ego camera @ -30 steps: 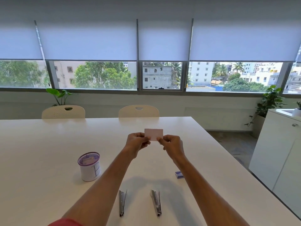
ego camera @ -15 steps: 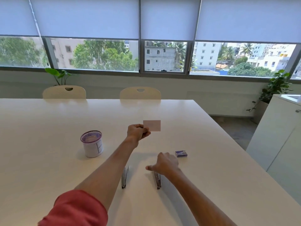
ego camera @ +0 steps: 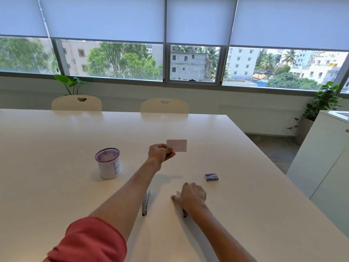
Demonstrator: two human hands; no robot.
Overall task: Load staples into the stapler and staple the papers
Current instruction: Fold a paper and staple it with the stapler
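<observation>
My left hand [ego camera: 160,154] is raised above the white table [ego camera: 245,214] and pinches the left edge of small pink paper slips [ego camera: 178,145]. My right hand [ego camera: 191,197] rests low on the table, its fingers curled over the right metal stapler [ego camera: 184,215]; only the stapler's near end shows. A second metal stapler [ego camera: 145,204] lies beside my left forearm, untouched. A small blue staple box [ego camera: 211,177] sits just right of my right hand, closed as far as I can tell.
A purple-rimmed mesh cup [ego camera: 108,163] with papers inside stands to the left. Two cream chairs [ego camera: 76,104] [ego camera: 164,106] line the far edge. The table's right edge runs close to a white cabinet [ego camera: 321,157].
My right hand let go of the paper slips, dropped to the table and settled onto the right stapler. My left hand keeps the slips raised. The camera tilted downward.
</observation>
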